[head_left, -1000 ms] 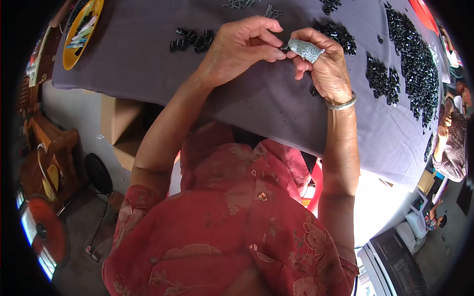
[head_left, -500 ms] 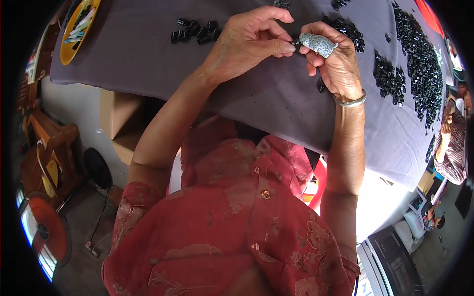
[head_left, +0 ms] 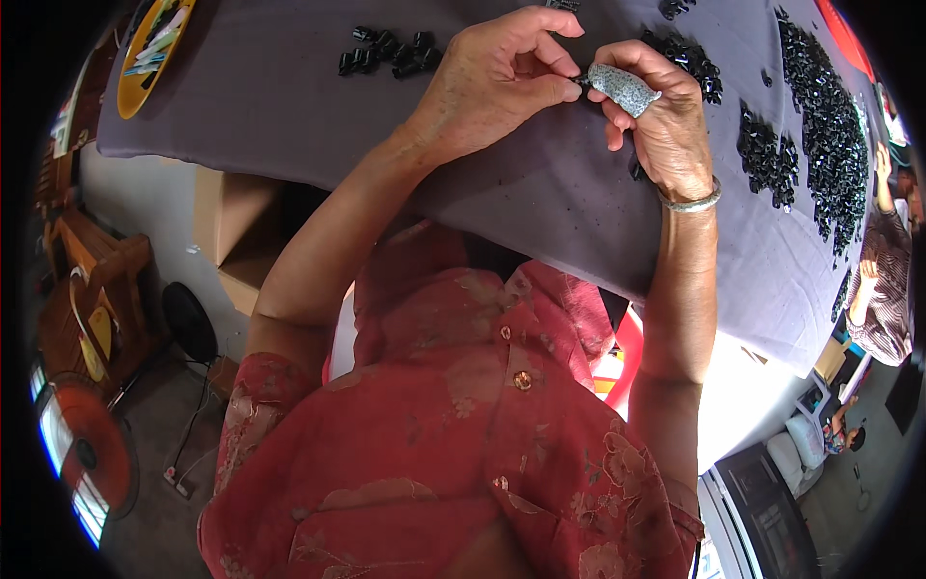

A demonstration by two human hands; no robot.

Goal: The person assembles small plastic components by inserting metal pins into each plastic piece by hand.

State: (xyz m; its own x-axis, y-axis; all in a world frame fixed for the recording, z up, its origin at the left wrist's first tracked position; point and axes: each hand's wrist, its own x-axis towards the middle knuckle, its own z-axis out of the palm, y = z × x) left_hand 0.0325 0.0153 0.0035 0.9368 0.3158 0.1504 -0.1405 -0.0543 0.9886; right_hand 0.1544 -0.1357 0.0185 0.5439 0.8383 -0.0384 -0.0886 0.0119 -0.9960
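Over the far middle of the table, my left hand point(head_left: 502, 82) pinches a small black part point(head_left: 583, 83) between thumb and index finger, its other fingers loosely bent. My right hand point(head_left: 670, 121) meets it from the right with curled fingers, closed at the same part. A grey speckled cover point(head_left: 622, 89) lies along the right hand where the thumb is and appears to be worn over it. The black part is mostly hidden between the fingertips, so its exact kind does not show. My right wrist wears a bangle point(head_left: 692, 199).
A grey cloth point(head_left: 540, 212) covers the table. Small black pieces point(head_left: 391, 53) lie left of my hands; piles point(head_left: 769, 154) and a long heap point(head_left: 825, 135) spread at right. A yellow tray point(head_left: 130, 92) holds slim tools at far left. Another person point(head_left: 883, 289) sits beyond the right edge.
Both hands stay together at the small black part, with only a slight shift. At the right edge, the other person's hand has risen.
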